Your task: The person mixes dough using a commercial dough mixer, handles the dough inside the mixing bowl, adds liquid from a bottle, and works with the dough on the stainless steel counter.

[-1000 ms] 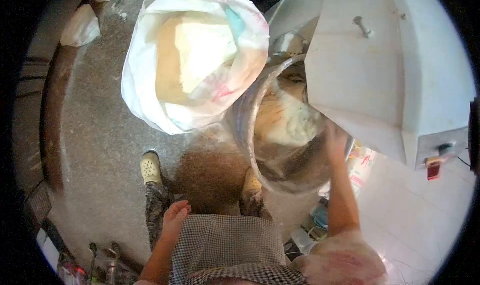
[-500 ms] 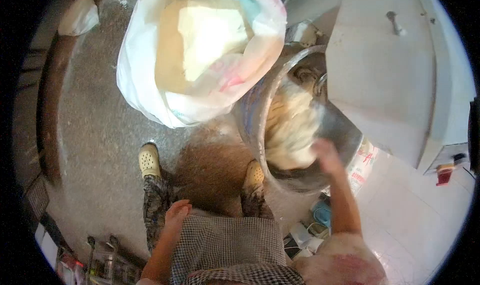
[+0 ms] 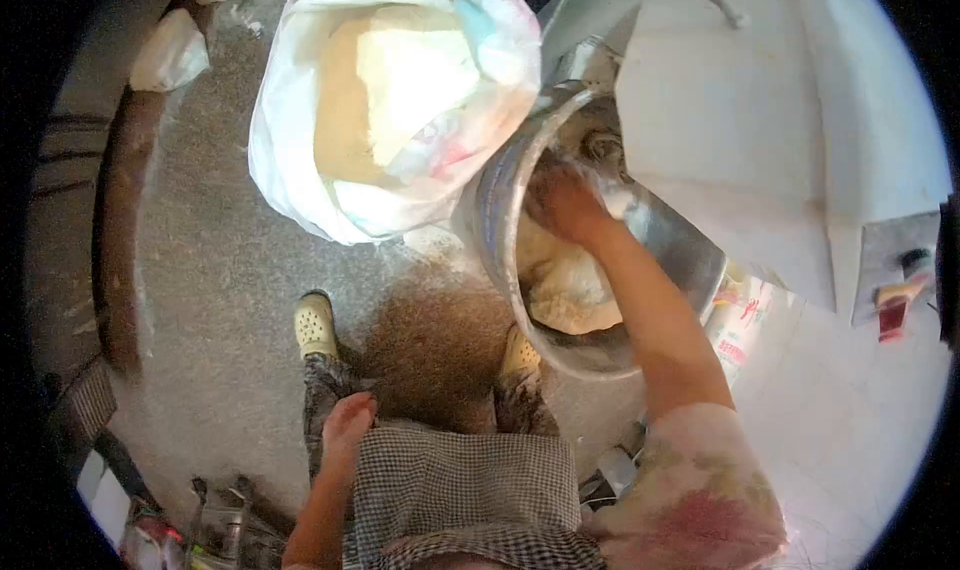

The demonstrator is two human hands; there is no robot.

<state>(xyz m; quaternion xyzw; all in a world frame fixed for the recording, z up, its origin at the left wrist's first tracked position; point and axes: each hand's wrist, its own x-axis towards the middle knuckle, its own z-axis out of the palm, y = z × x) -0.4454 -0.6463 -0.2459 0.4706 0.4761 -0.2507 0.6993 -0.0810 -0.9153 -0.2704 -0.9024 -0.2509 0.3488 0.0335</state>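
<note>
My right hand reaches down into a large metal mixing bowl, at the upper part of a mass of pale dough. Its fingers are blurred and partly hidden, so their grip does not show. Below the hand, the dough lies lumpy against the bowl's near side. A curled metal mixer hook shows at the back of the bowl. My left hand hangs by the left edge of the checked apron, fingers loosely bent and apart, with nothing seen in it.
A big white sack of pale flour stands open left of the bowl. The white mixer housing overhangs the bowl's right side. A printed bag lies beside the bowl. A white bundle sits at far left.
My right hand has moved from the bowl's near right side farther in, over the dough. The blurred dough now looks lower and more settled. My left hand stays by the apron. The view has shifted slightly.
</note>
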